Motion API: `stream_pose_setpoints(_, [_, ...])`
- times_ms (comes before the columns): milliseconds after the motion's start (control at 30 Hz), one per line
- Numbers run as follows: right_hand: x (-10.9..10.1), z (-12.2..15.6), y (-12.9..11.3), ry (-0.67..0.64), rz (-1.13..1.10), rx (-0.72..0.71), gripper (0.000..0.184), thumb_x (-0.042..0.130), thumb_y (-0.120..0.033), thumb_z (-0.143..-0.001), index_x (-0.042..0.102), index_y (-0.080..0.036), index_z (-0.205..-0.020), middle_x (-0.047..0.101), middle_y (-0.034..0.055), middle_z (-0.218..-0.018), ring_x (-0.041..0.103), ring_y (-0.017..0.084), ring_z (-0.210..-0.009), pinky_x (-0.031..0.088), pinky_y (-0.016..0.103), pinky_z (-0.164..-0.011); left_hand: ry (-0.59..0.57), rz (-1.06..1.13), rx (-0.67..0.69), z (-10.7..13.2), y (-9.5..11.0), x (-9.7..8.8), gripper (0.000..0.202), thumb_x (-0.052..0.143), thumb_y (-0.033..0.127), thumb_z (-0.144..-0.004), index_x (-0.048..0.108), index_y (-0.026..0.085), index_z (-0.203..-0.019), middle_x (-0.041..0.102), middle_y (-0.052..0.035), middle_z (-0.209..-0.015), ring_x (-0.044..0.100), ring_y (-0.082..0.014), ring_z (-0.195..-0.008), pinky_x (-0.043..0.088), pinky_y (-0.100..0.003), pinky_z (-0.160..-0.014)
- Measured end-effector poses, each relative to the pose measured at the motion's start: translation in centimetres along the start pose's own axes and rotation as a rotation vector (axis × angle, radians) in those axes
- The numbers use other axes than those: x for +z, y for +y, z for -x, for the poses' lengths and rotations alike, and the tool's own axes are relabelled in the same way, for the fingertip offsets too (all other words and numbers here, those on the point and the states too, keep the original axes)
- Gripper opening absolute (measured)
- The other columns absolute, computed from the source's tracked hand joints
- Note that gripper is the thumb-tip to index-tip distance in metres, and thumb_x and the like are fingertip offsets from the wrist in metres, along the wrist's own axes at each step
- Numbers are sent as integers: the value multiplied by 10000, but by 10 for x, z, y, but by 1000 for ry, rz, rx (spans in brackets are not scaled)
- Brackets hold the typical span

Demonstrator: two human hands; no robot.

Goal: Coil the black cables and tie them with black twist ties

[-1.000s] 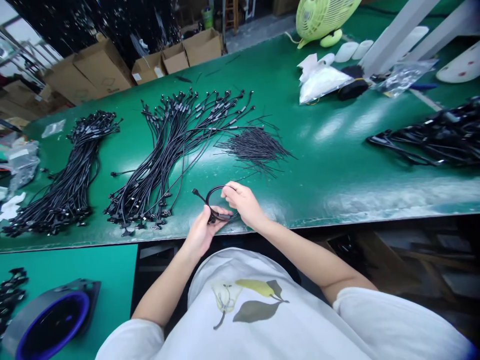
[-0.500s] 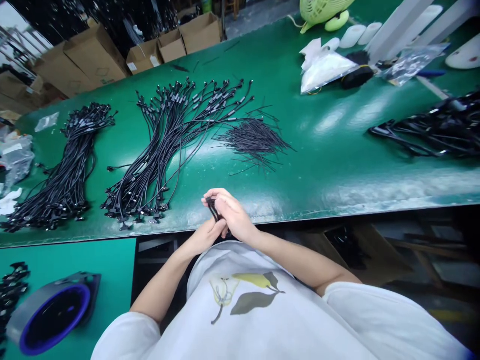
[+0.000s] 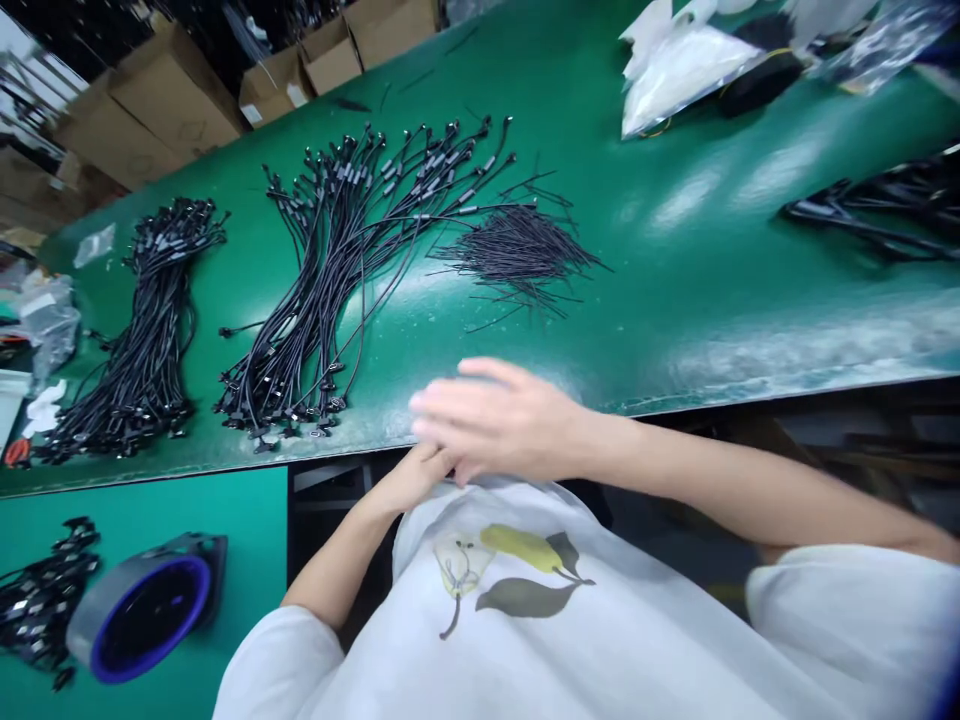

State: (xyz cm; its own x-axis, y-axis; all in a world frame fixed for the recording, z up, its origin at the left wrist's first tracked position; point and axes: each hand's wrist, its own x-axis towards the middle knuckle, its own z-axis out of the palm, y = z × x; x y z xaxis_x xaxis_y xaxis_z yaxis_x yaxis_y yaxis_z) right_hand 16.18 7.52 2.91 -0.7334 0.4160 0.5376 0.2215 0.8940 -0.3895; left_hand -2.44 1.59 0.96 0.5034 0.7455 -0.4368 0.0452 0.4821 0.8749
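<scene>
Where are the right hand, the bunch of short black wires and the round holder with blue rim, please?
Right hand (image 3: 502, 420), head view, back of the hand.
Short black wires (image 3: 517, 255), head view, middle of the bunch.
Round holder (image 3: 129, 677), head view, blue rim.

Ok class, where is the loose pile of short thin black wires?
The pile of short black wires lies, in the head view, on the green workbench, right of the middle black cable bundle, above the person's right hand.

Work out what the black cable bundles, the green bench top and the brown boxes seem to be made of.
The cable bundles look like matte black plastic or rubber, bending softly. The bench top seems glossy green rubber matting, showing glare and whitish scuffs. The boxes look like brown cardboard, with folded flaps.
</scene>
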Motion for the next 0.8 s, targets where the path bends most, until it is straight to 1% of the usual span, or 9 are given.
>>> stream_pose_setpoints(67, [5, 7, -1, -232, 165, -128, 290, 453, -355, -967, 570, -137, -1120, 618, 103, -1044, 560, 219, -980, 408, 396, -910, -49, -185, -31, 1, 3, -9, 361, 576, 501, -848, 527, 153, -767, 518, 2, -655, 481, -128, -636, 399, -270, -642])
stream_pose_setpoints(133, [11, 14, -1, -402, 280, -93, 233, 415, -273, -977, 589, -118, -973, 616, 84, -857, 568, 200, -782, 425, 355, -737, -91, -226, -62, 2, 5, -14, 310, 551, 460, -872, 517, 152, -876, 483, 31, -633, 430, -108, -585, 358, -257, -603])
stream_pose_setpoints(200, [13, 20, 0, -509, 315, -30, 228, 372, -195, -978, 573, -126, -894, 592, 62, -776, 542, 176, -665, 369, 312, -602, -124, -232, -68, 3, 6, -15, 304, 497, 457, -899, 481, 157, -947, 435, 58, -613, 376, -96, -544, 325, -249, -575])
stream_pose_setpoints(267, [12, 24, -1, -569, 277, 7, 231, 387, -246, -990, 560, -124, -898, 596, 64, -786, 542, 168, -647, 326, 292, -555, -129, -356, -50, 4, 8, -12, 295, 415, 449, -936, 482, 162, -931, 423, 52, -627, 368, -101, -558, 321, -253, -586])
stream_pose_setpoints(333, [9, 25, -5, -613, 198, 65, 321, 442, -404, -979, 559, -116, -901, 609, 70, -792, 557, 166, -655, 310, 277, -540, -85, -577, 4, 5, 10, -7, 284, 376, 413, -956, 502, 167, -892, 453, 25, -683, 392, -114, -614, 324, -260, -623])
stream_pose_setpoints(433, [4, 24, -8, -642, 107, 187, 365, 474, -470, -957, 572, -126, -888, 633, 56, -778, 581, 160, -667, 284, 261, -528, -53, -775, 68, 5, 12, -3, 243, 394, 369, -959, 512, 175, -873, 485, 4, -752, 420, -130, -689, 330, -266, -675])
stream_pose_setpoints(500, [1, 23, -7, -623, 86, 201, 308, 458, -408, -977, 583, -144, -880, 637, 36, -758, 581, 149, -658, 258, 261, -519, -107, -701, 47, 4, 14, -3, 277, 358, 387, -971, 496, 175, -857, 461, 11, -722, 412, -128, -671, 340, -265, -675])
stream_pose_setpoints(667, [8, 29, 7, -465, 173, -42, 390, 364, -417, -1006, 592, -158, -824, 607, 34, -712, 522, 141, -598, 242, 282, -524, -275, -381, -42, -3, 15, -8, 343, 305, 439, -979, 500, 162, -925, 403, 31, -676, 380, -115, -600, 352, -259, -634])
stream_pose_setpoints(800, [21, 36, 9, -432, 233, -93, 400, 362, -413, -1005, 598, -156, -810, 594, 37, -690, 499, 146, -582, 270, 288, -552, -214, -540, -80, -8, 13, -5, 312, 384, 415, -955, 545, 161, -875, 425, 34, -639, 385, -115, -590, 327, -256, -621])
